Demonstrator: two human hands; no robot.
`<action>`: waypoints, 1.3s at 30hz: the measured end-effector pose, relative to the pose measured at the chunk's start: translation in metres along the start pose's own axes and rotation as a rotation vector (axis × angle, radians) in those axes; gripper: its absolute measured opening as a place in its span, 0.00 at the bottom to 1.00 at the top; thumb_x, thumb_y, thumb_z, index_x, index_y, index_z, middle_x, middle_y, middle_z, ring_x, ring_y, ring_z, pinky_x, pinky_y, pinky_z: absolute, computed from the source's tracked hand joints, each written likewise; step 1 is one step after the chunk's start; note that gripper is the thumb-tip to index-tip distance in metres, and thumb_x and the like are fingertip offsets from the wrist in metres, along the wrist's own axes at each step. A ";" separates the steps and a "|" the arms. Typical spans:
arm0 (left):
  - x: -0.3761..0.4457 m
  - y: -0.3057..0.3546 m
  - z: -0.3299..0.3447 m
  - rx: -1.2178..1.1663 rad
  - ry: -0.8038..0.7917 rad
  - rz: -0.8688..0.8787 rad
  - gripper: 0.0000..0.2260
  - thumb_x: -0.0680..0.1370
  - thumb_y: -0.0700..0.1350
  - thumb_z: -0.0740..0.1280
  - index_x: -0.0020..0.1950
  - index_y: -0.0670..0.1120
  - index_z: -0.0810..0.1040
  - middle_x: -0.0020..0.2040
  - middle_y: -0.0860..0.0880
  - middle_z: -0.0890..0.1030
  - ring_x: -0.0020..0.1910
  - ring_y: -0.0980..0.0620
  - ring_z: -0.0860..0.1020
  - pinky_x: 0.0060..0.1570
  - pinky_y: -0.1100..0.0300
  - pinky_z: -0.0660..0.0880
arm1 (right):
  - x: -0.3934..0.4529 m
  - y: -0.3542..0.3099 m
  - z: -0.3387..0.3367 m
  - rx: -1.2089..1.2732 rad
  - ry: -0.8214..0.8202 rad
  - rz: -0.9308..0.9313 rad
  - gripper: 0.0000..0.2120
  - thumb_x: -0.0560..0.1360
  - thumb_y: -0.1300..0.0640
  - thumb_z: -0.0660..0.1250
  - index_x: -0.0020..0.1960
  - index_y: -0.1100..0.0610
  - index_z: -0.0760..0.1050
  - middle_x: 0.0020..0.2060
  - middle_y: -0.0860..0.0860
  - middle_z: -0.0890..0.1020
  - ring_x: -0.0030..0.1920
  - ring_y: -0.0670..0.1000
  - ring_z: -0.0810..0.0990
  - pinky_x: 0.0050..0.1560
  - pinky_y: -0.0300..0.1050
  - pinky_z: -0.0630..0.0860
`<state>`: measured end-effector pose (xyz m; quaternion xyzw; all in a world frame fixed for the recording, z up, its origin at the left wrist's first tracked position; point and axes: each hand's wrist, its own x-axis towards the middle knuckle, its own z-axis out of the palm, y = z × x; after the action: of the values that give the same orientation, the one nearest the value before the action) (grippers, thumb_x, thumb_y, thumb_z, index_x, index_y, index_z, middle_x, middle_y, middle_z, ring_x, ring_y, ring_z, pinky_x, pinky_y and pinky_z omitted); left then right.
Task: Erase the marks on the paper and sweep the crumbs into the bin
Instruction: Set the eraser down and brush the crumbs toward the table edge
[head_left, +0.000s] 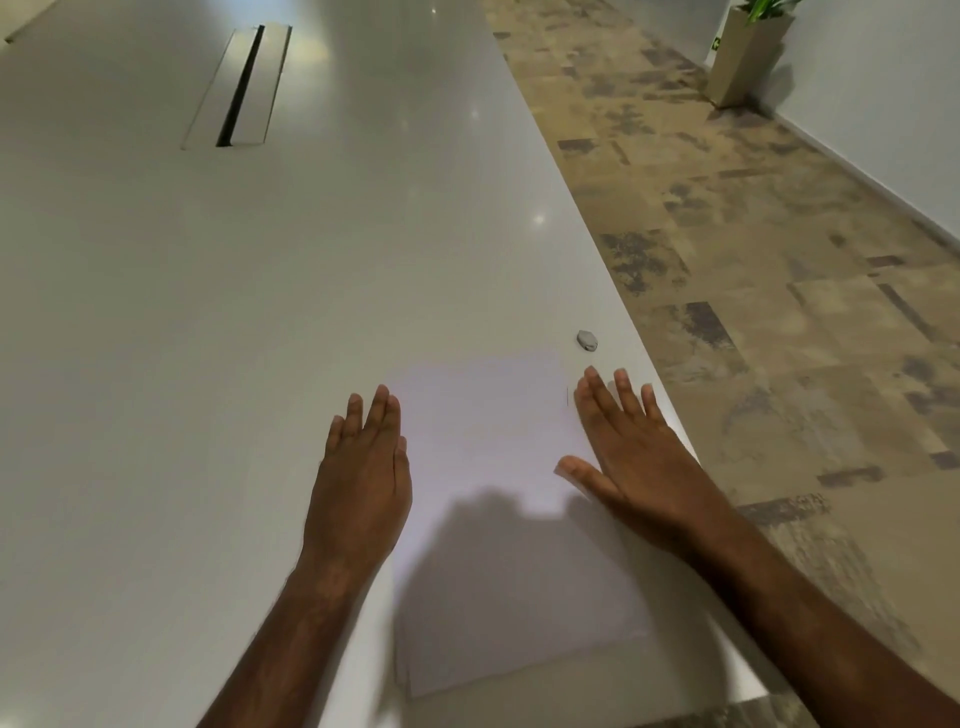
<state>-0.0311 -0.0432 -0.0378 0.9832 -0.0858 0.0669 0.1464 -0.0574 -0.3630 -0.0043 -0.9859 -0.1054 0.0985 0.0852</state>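
A white sheet of paper (483, 431) lies on the white table (208, 312), close to the table's right edge. A faint short mark shows near the sheet's right border. My left hand (363, 467) rests flat at the paper's left side, fingers together and empty. My right hand (628, 452) lies flat along the paper's right side, fingers spread, holding nothing. A small grey eraser (587, 339) sits on the table just beyond the paper's far right corner, a little ahead of my right fingertips. No bin or crumbs can be seen.
A cable slot with a dark gap (241, 88) is set into the table far left. The table's right edge runs diagonally beside patterned brown floor (753, 260). A tall planter (748, 52) stands by the wall at the far right.
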 end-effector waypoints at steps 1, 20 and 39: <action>0.000 0.000 0.000 -0.001 0.000 0.000 0.24 0.84 0.46 0.50 0.80 0.41 0.64 0.81 0.47 0.63 0.81 0.45 0.56 0.79 0.46 0.56 | -0.005 -0.001 0.003 0.002 -0.021 -0.019 0.44 0.79 0.23 0.34 0.85 0.49 0.28 0.82 0.43 0.27 0.81 0.46 0.23 0.83 0.50 0.29; -0.001 -0.001 0.001 -0.015 -0.006 -0.003 0.25 0.84 0.46 0.49 0.80 0.41 0.63 0.81 0.47 0.62 0.82 0.45 0.56 0.80 0.47 0.55 | 0.015 -0.028 -0.002 0.079 -0.033 -0.018 0.42 0.80 0.25 0.38 0.87 0.46 0.34 0.84 0.39 0.32 0.82 0.46 0.25 0.84 0.54 0.31; -0.001 0.000 0.000 0.018 0.016 0.008 0.24 0.84 0.46 0.50 0.79 0.40 0.65 0.80 0.46 0.64 0.81 0.43 0.58 0.79 0.45 0.57 | 0.011 -0.013 -0.001 0.002 0.002 0.160 0.49 0.77 0.23 0.33 0.86 0.55 0.34 0.85 0.49 0.33 0.83 0.50 0.27 0.82 0.54 0.27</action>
<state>-0.0319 -0.0436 -0.0383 0.9835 -0.0880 0.0762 0.1382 -0.0490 -0.3481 -0.0033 -0.9912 -0.0260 0.1039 0.0780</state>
